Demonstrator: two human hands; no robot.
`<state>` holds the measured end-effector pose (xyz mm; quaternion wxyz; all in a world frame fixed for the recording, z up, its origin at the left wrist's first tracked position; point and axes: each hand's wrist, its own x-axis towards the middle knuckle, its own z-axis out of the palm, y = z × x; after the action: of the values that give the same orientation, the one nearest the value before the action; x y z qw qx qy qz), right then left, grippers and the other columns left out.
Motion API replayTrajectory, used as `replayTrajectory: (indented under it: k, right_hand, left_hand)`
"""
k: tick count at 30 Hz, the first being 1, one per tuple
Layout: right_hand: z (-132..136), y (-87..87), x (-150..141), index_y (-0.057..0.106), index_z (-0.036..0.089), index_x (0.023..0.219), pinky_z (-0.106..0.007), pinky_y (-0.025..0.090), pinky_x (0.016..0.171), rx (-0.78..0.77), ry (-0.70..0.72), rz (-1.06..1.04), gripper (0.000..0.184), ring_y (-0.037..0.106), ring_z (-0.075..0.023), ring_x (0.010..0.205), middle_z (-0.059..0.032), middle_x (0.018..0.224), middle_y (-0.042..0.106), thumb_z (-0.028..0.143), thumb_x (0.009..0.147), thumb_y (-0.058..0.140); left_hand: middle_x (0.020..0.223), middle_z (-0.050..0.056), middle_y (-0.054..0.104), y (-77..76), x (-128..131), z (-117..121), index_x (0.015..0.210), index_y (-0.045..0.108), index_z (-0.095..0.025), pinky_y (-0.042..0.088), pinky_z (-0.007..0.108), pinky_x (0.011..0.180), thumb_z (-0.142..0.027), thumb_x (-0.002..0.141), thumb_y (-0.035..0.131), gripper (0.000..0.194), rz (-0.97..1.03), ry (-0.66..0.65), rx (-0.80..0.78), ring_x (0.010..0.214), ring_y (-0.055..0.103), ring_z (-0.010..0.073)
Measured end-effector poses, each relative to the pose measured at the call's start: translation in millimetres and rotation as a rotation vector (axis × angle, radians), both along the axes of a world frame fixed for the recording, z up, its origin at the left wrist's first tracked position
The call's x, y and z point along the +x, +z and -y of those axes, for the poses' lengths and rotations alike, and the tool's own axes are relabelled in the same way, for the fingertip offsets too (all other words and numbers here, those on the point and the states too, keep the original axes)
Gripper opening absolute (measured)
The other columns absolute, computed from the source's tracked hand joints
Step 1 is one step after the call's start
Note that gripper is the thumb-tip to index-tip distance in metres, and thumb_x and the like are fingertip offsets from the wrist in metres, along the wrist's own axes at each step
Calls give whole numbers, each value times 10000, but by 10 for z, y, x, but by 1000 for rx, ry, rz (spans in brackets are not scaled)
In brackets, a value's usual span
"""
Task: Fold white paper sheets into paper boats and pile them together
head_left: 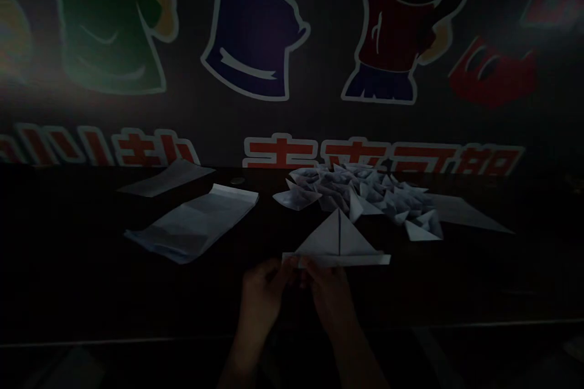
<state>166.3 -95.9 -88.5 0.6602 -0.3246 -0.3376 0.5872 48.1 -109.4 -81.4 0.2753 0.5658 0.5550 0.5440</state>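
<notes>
A white sheet of paper folded into a triangle with a flat strip along its bottom, a paper hat shape, is held just above the dark table. My left hand pinches the left end of the strip. Close beside it, my right hand grips the same bottom strip, left of its middle. The fingers of both hands are partly lost in the dark. Behind the folded paper lies a heap of folded paper boats, piled close together.
A stack of white paper sheets lies to the left on the dark table. Behind it are a loose sheet and a small round object. Another sheet lies right of the heap. A painted wall stands behind.
</notes>
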Motion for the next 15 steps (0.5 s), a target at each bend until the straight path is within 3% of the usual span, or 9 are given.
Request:
replayTrajectory:
  k: [7, 12, 15]
  right_hand:
    - [67, 112, 5, 679, 144, 647, -276, 485, 561, 18, -18, 90, 250, 590, -160, 584, -30, 624, 658, 380, 669, 759]
    - [83, 124, -12, 696, 160, 747, -277, 503, 587, -94, -16, 47, 308, 632, -187, 624, -32, 678, 695, 376, 569, 825]
    - [76, 100, -12, 696, 170, 724, -275, 503, 577, -101, 38, 36, 295, 638, -193, 625, -40, 702, 704, 404, 584, 807]
  left_hand:
    - [633, -11, 582, -37, 50, 3, 663, 560, -191, 419, 236, 597, -423, 894, 486, 335, -130, 3, 196, 608, 566, 141]
    - [621, -10, 585, 3, 56, 17, 660, 569, -197, 446, 238, 571, -418, 894, 490, 332, -58, -23, 200, 586, 581, 146]
    - [676, 0, 625, -1, 42, 30, 746, 618, -188, 485, 245, 590, -424, 848, 584, 260, -1, -14, 171, 635, 620, 159]
